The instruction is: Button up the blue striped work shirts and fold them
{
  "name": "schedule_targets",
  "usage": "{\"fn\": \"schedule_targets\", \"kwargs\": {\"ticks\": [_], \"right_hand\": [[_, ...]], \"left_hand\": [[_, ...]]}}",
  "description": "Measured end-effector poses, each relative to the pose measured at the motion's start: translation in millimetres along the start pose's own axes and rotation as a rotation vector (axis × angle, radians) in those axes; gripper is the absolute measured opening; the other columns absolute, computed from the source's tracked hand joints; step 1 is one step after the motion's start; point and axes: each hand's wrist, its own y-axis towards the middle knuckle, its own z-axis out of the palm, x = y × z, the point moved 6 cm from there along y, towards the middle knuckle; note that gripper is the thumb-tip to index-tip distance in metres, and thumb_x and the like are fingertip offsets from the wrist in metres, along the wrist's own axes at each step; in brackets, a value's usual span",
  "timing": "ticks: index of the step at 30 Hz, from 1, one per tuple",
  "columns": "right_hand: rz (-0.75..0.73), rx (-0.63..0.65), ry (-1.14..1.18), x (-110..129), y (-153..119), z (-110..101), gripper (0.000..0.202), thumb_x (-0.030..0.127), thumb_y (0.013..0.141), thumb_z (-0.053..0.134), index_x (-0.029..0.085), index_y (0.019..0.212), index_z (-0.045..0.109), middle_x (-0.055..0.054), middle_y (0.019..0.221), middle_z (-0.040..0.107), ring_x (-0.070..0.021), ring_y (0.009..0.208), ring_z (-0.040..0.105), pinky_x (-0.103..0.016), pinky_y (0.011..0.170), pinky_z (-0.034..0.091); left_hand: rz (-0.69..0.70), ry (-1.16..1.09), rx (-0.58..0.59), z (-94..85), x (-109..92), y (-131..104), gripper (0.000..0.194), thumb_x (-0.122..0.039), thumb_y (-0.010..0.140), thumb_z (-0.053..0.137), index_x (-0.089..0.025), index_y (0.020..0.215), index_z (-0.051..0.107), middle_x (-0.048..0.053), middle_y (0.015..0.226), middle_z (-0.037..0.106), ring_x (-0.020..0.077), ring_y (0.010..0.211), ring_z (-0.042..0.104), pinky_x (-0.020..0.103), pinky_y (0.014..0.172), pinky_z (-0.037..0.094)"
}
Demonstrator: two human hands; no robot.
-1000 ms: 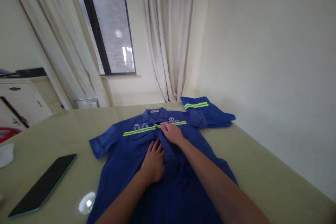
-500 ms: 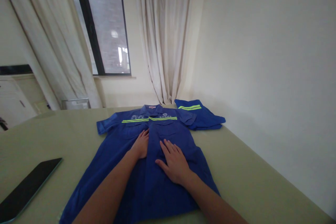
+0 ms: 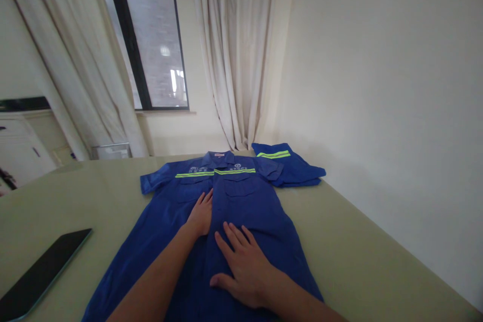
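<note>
A blue short-sleeved work shirt (image 3: 241,188) lies spread on the pale green table, collar at the far side, with a yellow-green stripe across its chest. My left hand (image 3: 201,214) rests on the shirt beside the front placket, fingers pointing away, their tips partly tucked against the placket edge. My right hand (image 3: 245,266) lies flat on the lower right part of the shirt with its fingers spread, holding nothing.
A folded blue garment (image 3: 292,168) with a striped band touches the shirt's right sleeve. A dark flat tablet-like object (image 3: 43,271) lies on the table (image 3: 113,196) at the left. A wall (image 3: 385,110) borders the table's right side; curtains (image 3: 241,60) hang behind.
My right hand has slid toward me along the shirt, and its fingers are more spread. The shirt's right side looks smoother. My left hand has barely moved.
</note>
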Motion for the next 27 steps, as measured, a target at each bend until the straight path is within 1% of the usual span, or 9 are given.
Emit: {"fn": "schedule_targets", "kwargs": {"ticks": [6,11,14,17,21,23,24,26,27], "right_hand": [[-0.002,0.022,0.01,2,-3,0,0.087,0.075,0.095,0.04,0.023,0.163,0.021,-0.017,0.168,0.007,-0.0341,0.156,0.007,-0.057,0.125,0.01],[-0.02,-0.015,0.03,5,-6,-6,0.088,0.077,0.094,0.041,0.025,0.162,0.024,-0.015,0.169,0.013,-0.032,0.157,0.009,-0.054,0.126,0.01],[-0.02,-0.018,0.04,6,-6,-9,0.087,0.078,0.093,0.041,0.026,0.161,0.026,-0.015,0.169,0.015,-0.0321,0.156,0.012,-0.054,0.125,0.011],[-0.01,-0.03,0.02,4,-4,-11,0.087,0.078,0.092,0.044,0.027,0.16,0.029,-0.016,0.168,0.02,-0.0327,0.155,0.018,-0.054,0.124,0.014],[-0.004,-0.007,-0.009,-2,-1,-10,0.084,0.076,0.092,0.048,0.028,0.159,0.031,-0.015,0.167,0.024,-0.0337,0.153,0.023,-0.054,0.122,0.019],[-0.008,-0.01,-0.015,-4,0,-10,0.081,0.073,0.094,0.048,0.029,0.159,0.032,-0.015,0.167,0.026,-0.0336,0.153,0.024,-0.053,0.122,0.021],[-0.013,-0.015,-0.019,-5,0,-10,0.08,0.073,0.094,0.048,0.029,0.159,0.033,-0.014,0.166,0.027,-0.0337,0.152,0.025,-0.053,0.121,0.021],[-0.024,-0.028,-0.027,-5,0,-10,0.079,0.073,0.094,0.048,0.029,0.158,0.034,-0.014,0.166,0.029,-0.0337,0.151,0.027,-0.053,0.121,0.022],[-0.03,-0.032,-0.032,-5,0,-10,0.079,0.073,0.094,0.049,0.029,0.157,0.035,-0.014,0.166,0.029,-0.0338,0.151,0.028,-0.053,0.121,0.023]], "left_hand": [[-0.067,-0.011,-0.091,-16.3,-12,-15,0.058,-0.021,0.097,0.04,-0.022,0.155,0.042,0.013,0.161,0.042,0.0255,0.152,0.033,0.045,0.123,0.027],[-0.061,-0.035,-0.05,-18.9,-19,-24,0.061,-0.015,0.089,0.05,-0.025,0.15,0.05,0.011,0.157,0.048,0.0279,0.153,0.03,0.049,0.123,0.025],[-0.064,-0.057,-0.079,-24.3,-20,-26,0.059,-0.013,0.088,0.051,-0.025,0.146,0.055,0.012,0.157,0.049,0.028,0.151,0.033,0.049,0.123,0.026],[-0.073,-0.121,-0.149,-29.4,-22,-27,0.05,-0.01,0.089,0.048,-0.024,0.135,0.065,0.012,0.15,0.056,0.0262,0.145,0.044,0.048,0.121,0.031],[-0.171,-0.193,-0.304,-43.0,-21,-25,0.04,-0.004,0.089,0.044,-0.023,0.11,0.073,0.008,0.123,0.073,0.0211,0.117,0.067,0.037,0.106,0.048],[-0.238,-0.197,-0.413,-63.3,-22,-25,0.036,-0.003,0.089,0.044,-0.021,0.104,0.072,0.008,0.11,0.075,0.0212,0.105,0.069,0.034,0.095,0.054],[-0.238,-0.199,-0.508,-80.0,-25,-27,0.034,-0.003,0.089,0.045,-0.021,0.102,0.07,0.007,0.106,0.075,0.0213,0.102,0.07,0.033,0.091,0.055],[-0.135,-0.204,-0.792,-123.4,-38,-42,0.031,-0.002,0.089,0.046,-0.021,0.1,0.068,0.006,0.1,0.074,0.0202,0.097,0.069,0.033,0.089,0.056],[-0.022,-0.196,-0.939,-145.0,-49,-56,0.029,-0.004,0.09,0.048,-0.021,0.101,0.068,0.005,0.1,0.074,0.0193,0.095,0.069,0.033,0.09,0.056]]}}
